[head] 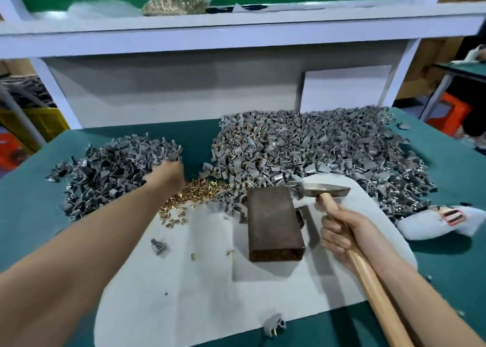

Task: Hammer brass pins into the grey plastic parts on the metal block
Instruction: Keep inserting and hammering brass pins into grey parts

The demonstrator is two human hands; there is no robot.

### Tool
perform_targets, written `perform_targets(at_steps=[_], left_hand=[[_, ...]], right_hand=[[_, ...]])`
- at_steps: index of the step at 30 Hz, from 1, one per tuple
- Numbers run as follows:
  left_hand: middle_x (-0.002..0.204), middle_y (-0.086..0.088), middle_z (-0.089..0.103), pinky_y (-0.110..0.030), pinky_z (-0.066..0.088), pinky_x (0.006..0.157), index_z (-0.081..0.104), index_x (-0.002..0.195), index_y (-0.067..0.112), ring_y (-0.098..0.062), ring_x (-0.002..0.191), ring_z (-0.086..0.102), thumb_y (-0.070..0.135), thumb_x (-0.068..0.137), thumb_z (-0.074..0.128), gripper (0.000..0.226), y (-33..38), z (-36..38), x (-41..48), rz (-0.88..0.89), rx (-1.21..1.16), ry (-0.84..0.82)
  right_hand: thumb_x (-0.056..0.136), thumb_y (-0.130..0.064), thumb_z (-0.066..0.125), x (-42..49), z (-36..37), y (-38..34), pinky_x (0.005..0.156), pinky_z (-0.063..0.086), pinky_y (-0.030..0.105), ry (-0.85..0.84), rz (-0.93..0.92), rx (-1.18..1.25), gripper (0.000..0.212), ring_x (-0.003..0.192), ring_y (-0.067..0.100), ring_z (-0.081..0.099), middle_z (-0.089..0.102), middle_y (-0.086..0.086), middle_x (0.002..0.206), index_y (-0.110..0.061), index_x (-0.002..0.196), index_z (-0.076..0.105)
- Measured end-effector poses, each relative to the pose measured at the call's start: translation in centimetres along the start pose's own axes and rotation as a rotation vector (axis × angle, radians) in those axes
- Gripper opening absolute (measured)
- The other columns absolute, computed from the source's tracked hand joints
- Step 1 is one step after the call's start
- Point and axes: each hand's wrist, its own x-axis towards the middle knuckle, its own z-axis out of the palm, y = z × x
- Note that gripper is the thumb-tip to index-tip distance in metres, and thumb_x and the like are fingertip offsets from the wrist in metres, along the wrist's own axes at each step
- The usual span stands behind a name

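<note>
Green counter (pixel 29 210), metal block (pixel 273 223) bare. L hand (pixel 168 172) in grey parts (pixel 110 173) at 10 o'clock, grip unclear; R hand (pixel 339 231) clenches hammer (pixel 326 189). Forearm could scatter brass pins (pixel 194 191).

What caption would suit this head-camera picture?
Right hand grips a wooden-handled steel hammer beside a brown metal block; left hand reaches into heaped grey plastic parts.

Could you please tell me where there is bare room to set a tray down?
The white mat is bare between the metal block, the brass pins and its near edge, bar stray pins. The green table is free before the left pile. It and the right pile crowd the back.
</note>
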Motion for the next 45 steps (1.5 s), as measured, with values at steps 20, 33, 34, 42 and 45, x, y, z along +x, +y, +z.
perform_targets(at_steps=[20, 33, 34, 42, 45], left_hand=[[0.12, -0.014, 0.063, -0.03, 0.053, 0.08, 0.07, 0.097, 0.007, -0.029, 0.099, 0.064, -0.006, 0.094, 0.043, 0.03, -1.4, -2.0, 0.2, 0.086, -0.384, 0.187], [0.102, -0.008, 0.07, -0.022, 0.048, 0.085, 0.069, 0.101, 0.006, -0.019, 0.091, 0.064, 0.004, 0.089, 0.064, 0.013, 0.0, -1.3, -1.0, 0.272, -0.18, 0.006], [0.104, -0.008, 0.069, -0.021, 0.046, 0.086, 0.068, 0.104, 0.006, -0.018, 0.092, 0.064, 0.004, 0.089, 0.064, 0.016, -0.2, -1.4, -1.0, 0.268, -0.181, 0.001], [0.098, -0.009, 0.065, -0.022, 0.046, 0.069, 0.056, 0.11, 0.008, -0.021, 0.088, 0.064, 0.002, 0.091, 0.059, 0.021, -1.0, -1.2, -1.0, 0.25, -0.283, 0.06], [0.092, -0.005, 0.061, -0.025, 0.047, 0.074, 0.058, 0.109, 0.008, -0.02, 0.086, 0.062, 0.008, 0.091, 0.061, 0.019, -1.2, -1.2, -1.0, 0.248, -0.222, 0.04]], right_hand=[[0.088, -0.026, 0.059, -1.4, 1.2, 0.3, 0.061, 0.043, 0.032, 0.632, -0.363, -1.511, 0.015, 0.075, 0.032, 0.067, 0.071, 0.014, 0.076, -0.014, 0.095, 0.062], [0.091, -0.046, 0.048, -1.7, 0.6, -0.2, 0.068, 0.045, 0.038, 0.655, -0.384, -1.782, 0.032, 0.088, 0.038, 0.061, 0.068, 0.015, 0.087, -0.024, 0.106, 0.065], [0.091, -0.044, 0.049, -1.8, 0.5, -0.2, 0.068, 0.045, 0.038, 0.65, -0.391, -1.773, 0.031, 0.088, 0.038, 0.062, 0.068, 0.015, 0.085, -0.023, 0.106, 0.066], [0.088, -0.027, 0.059, -1.6, 0.1, -0.6, 0.066, 0.041, 0.035, 0.657, -0.539, -1.661, 0.021, 0.081, 0.035, 0.063, 0.069, 0.013, 0.076, -0.017, 0.102, 0.07], [0.087, -0.019, 0.062, -1.4, 0.2, -1.0, 0.068, 0.038, 0.031, 0.656, -0.625, -1.612, 0.019, 0.084, 0.034, 0.064, 0.072, 0.015, 0.086, -0.011, 0.101, 0.072]])
